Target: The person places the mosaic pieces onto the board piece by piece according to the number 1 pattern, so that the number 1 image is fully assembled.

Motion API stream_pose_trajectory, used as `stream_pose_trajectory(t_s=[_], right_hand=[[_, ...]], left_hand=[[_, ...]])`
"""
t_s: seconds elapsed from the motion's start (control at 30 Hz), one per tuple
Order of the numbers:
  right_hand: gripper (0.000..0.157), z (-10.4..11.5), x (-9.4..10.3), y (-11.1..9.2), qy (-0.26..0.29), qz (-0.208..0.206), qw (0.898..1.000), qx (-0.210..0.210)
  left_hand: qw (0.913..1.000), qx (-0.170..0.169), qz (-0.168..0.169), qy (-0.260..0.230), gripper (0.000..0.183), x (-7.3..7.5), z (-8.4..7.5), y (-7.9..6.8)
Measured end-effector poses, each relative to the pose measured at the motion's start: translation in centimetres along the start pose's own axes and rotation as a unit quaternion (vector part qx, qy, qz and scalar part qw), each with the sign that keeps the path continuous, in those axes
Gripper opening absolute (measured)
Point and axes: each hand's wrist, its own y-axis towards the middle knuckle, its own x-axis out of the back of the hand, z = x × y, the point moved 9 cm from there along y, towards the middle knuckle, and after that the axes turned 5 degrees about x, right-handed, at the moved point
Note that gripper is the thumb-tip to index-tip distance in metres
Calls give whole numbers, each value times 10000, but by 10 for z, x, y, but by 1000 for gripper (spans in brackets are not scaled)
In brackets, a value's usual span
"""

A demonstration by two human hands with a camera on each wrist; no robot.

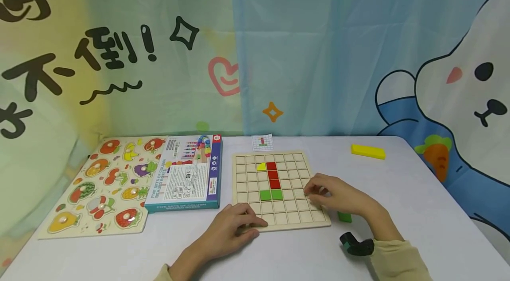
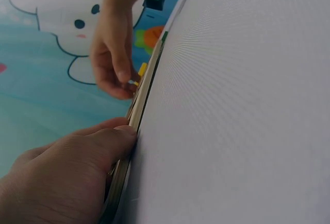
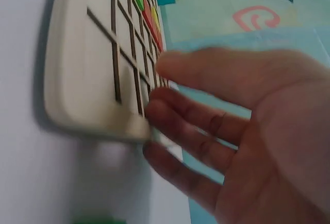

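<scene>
A wooden grid board point(image 1: 295, 219) lies on the table, holding a yellow piece point(image 1: 261, 167) with a curved edge, a column of red squares point(image 1: 273, 175) and two green squares point(image 1: 264, 195). My left hand point(image 1: 229, 230) grips the board's front left edge, thumb against the side and fingers over the top, as the left wrist view point(image 2: 77, 167) also shows. Over the board's right edge hovers my right hand point(image 3: 232, 116), fingers loosely bent and apart, with nothing between them. A green piece point(image 1: 344, 217) lies on the table beneath that wrist.
Behind the board stands a small pattern card point(image 1: 262, 142). A yellow bar point(image 1: 368, 151) lies at the back right. On the left are a fruit puzzle board point(image 1: 95, 219) and a teal and purple box point(image 1: 183, 183). A printed curtain point(image 1: 287, 51) hangs behind the table.
</scene>
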Motion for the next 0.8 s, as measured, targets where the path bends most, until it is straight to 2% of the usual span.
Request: stream_pose_trajectory(t_s=[0.2,0.33,0.47,0.6,0.8], right_hand=[[21,-3,3,-4,268,108,9996,-75],[21,-7,8,-8,138,182,9996,-187],[21,-18,13,-17,79,412,9981,-459],[23,-29,16,-26,249,658,9944,-784],[25,-40,19,-37,444,786,9879,-1258]], left_hand=[[10000,17,16,5,23,-1,1,0],[10000,-18,-28,17,23,1,0,0],[10000,-20,-17,-57,22,2,-1,0],[9999,5,17,-105,22,2,-1,0],[9999,-120,-38,-65,22,3,-3,0]])
